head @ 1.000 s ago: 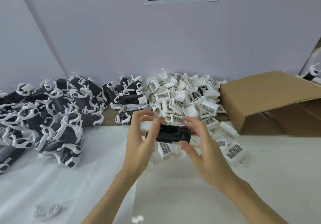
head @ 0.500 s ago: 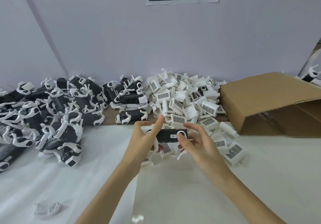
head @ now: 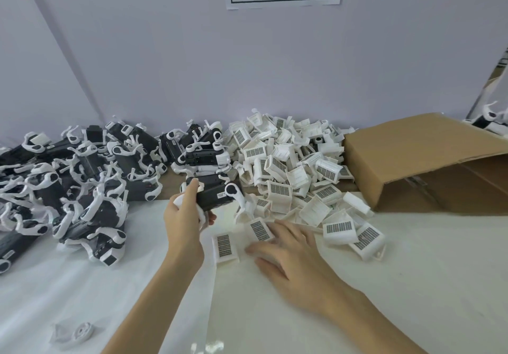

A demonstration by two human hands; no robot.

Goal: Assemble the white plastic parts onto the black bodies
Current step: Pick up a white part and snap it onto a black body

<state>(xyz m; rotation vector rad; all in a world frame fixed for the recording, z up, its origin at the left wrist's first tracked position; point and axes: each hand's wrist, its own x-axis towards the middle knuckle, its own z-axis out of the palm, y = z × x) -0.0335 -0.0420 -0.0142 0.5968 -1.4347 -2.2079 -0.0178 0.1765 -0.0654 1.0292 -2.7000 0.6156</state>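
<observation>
Head view, body: the left hand (head: 182, 223) holds one black body (head: 213, 195) above the bench (head: 412, 285), just in front of the heaps. Its long axis runs left to right, tipped slightly up at the left end, with a small label on the side facing the camera.
Head view, arms on body: a white arm with a black round pad (head: 233, 190) sits at the body's right end and curls down and to the right.
Head view, white parts: the white pile (head: 291, 167) lies behind and right of the hands, with grilled faces pointing every way. Two loose parts lie flat on the bench at the pile's near edge, grilles up: one (head: 224, 246) just left of the right hand, one (head: 259, 230) at its fingertips.
Head view, done heap: black bodies with white arms (head: 82, 178) are heaped at the left and along the wall.
Head view, edges and room: a cardboard box (head: 428, 158) lies on its side at the right, its corner touching the pile. Bare white bench spreads in front of both hands and toward the right front. A small white piece (head: 79, 333) lies alone at the near left.
Left hand: fingers and thumb are curled round the body's left end, gripping it.
Right hand (head: 291, 254): palm down, fingers straight and spread, fingertips touching the nearer loose part; it grips nothing.
</observation>
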